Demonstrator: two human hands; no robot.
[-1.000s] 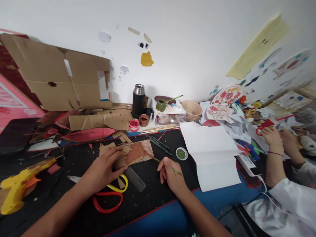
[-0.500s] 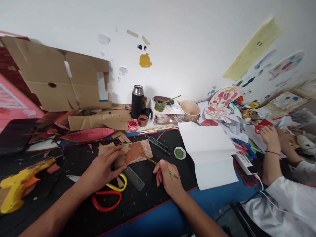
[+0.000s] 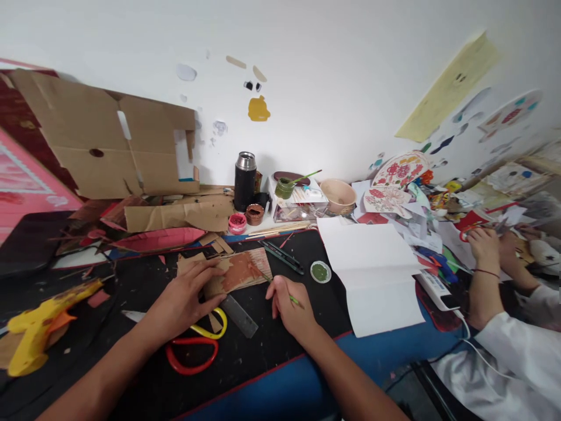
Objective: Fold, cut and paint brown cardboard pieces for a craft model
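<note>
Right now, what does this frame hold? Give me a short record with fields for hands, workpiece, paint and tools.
left hand: resting on the cardboard piece
right hand: holding a thin brush, tip at the cardboard
workpiece: partly covered in reddish-brown
paint: red pot, brown pot, green dish
tools: scissors near the left forearm

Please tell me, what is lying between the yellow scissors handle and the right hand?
In the head view, a flat grey strip lies on the black mat between the yellow handle and the right hand.
</note>
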